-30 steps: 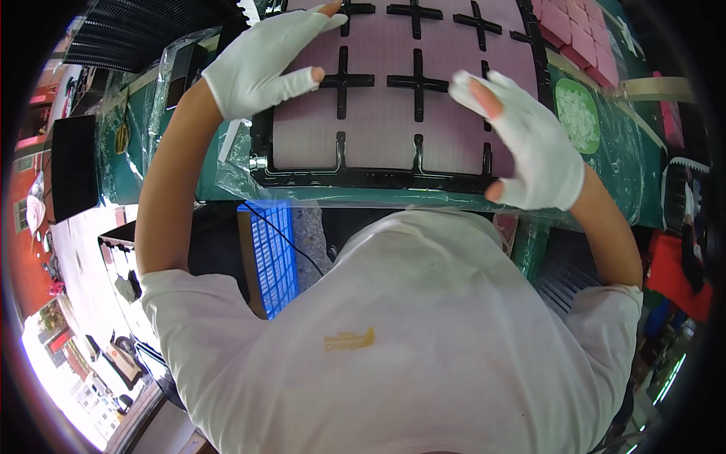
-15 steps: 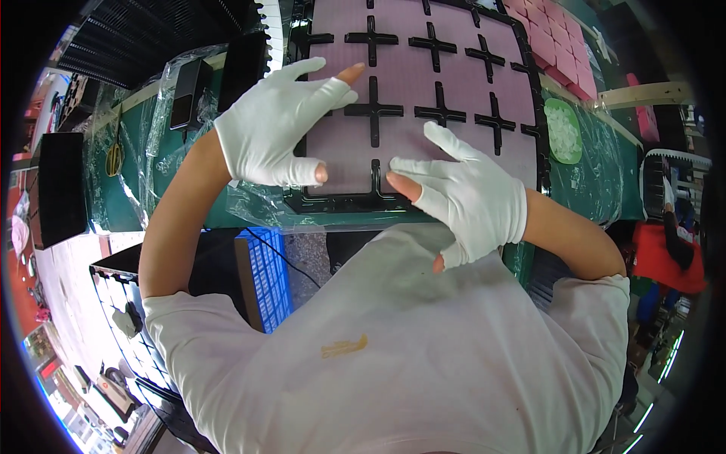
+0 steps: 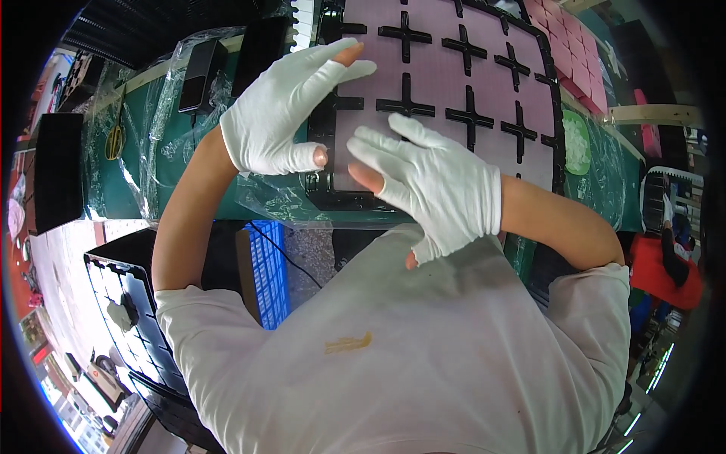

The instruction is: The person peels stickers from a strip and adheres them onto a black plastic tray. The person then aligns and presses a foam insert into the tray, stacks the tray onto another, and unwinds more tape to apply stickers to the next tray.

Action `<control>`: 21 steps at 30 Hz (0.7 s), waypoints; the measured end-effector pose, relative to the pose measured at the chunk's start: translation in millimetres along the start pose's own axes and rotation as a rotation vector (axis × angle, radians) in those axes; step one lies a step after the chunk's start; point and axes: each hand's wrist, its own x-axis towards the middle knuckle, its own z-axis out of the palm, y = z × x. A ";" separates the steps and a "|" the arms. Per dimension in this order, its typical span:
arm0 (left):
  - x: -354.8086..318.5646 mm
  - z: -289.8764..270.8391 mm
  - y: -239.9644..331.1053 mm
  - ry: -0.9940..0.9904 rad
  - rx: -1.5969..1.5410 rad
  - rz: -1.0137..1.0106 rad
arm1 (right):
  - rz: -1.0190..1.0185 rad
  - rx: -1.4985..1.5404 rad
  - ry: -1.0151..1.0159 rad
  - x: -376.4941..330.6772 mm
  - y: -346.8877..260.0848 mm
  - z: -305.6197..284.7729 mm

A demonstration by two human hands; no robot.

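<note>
A large black tray [image 3: 363,200] with raised black crosses between pink pads [image 3: 435,74] lies on the bench in front of me. Both hands wear white gloves with some fingertips bare. Over the tray's left rim is my left hand [image 3: 283,110], its fingers stretched apart and nothing in them. My right hand [image 3: 439,185] hovers above the tray's near part, fingers spread, also holding nothing. It covers part of the near edge and a cross. Whether either hand touches the tray, I cannot tell.
Pink foam blocks [image 3: 563,53] are stacked at the far right. A green dish [image 3: 576,144] with whitish pieces stands beside the tray. On the left lie a black power adapter [image 3: 203,76], scissors [image 3: 115,141] and clear plastic film. A blue crate [image 3: 270,272] stands below the bench edge.
My right hand has moved left, closer to my left hand. The tray and bench appear shifted slightly right in view. Both hands stay open.
</note>
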 end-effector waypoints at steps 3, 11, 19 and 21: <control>2.7 1.3 4.6 -0.012 0.003 -0.019 | -0.061 0.075 0.015 -3.2 -6.2 3.3; 6.9 16.9 48.9 -0.105 0.002 -0.004 | -0.066 0.246 0.159 -34.5 26.7 -8.8; 0.0 10.2 65.2 -0.149 -0.037 0.044 | 0.054 0.079 0.144 -73.4 33.8 -10.4; 1.4 7.7 71.7 -0.163 -0.132 0.046 | 0.003 0.094 0.053 -77.0 23.1 -13.2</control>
